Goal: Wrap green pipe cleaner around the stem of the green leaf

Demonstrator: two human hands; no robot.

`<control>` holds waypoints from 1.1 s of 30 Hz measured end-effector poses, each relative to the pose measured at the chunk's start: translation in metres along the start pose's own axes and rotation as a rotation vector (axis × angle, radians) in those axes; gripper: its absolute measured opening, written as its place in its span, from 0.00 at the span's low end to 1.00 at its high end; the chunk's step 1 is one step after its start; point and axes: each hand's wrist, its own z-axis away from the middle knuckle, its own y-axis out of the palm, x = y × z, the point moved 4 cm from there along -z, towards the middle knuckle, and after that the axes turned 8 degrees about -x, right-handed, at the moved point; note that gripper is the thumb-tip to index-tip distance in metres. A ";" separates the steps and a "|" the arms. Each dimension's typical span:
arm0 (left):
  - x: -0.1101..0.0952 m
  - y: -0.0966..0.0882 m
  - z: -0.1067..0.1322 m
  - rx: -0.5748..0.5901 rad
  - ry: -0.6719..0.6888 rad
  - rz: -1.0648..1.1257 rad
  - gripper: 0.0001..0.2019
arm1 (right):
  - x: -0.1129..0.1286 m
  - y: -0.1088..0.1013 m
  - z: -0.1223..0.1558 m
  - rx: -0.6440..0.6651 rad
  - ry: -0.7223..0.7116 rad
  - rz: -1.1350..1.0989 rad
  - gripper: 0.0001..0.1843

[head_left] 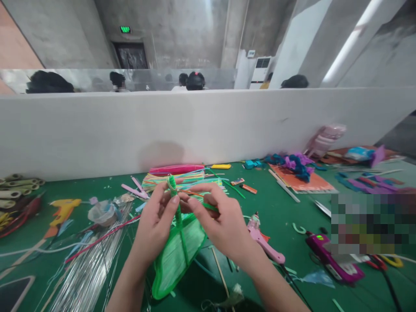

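My left hand (154, 223) pinches the upright green-wrapped stem of a craft leaf between thumb and fingers, just below its tip. The green leaf (178, 253) hangs beneath both hands, with a bright fuzzy rim, a paler streaked middle and a midrib. Closed beside the stem, my right hand (225, 221) grips a thin green strip (209, 207), which looks like a chenille stem. Its fingertips are close to the left ones, and where the strip meets the stem is hidden.
Behind the hands lie bundled coloured chenille stems (182, 175). Left are a yellow glue gun (63, 212), a plastic cup (102, 212) and silvery wires (87, 264). Right are a pink glue gun (264, 242), a magenta device (334, 258) and an orange pad (302, 184). A white partition (227, 125) stands behind.
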 end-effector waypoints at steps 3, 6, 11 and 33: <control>0.005 -0.005 -0.001 0.043 -0.013 0.002 0.19 | 0.001 0.013 -0.013 0.094 -0.001 -0.050 0.12; 0.010 -0.009 -0.001 0.075 -0.031 0.008 0.22 | 0.002 0.016 -0.024 0.123 -0.008 -0.043 0.07; 0.016 -0.010 -0.005 0.045 -0.041 0.069 0.21 | 0.021 0.006 -0.039 0.209 -0.101 0.041 0.05; -0.056 0.001 -0.057 0.640 0.418 -0.569 0.11 | -0.019 -0.012 -0.085 0.391 0.228 -0.262 0.26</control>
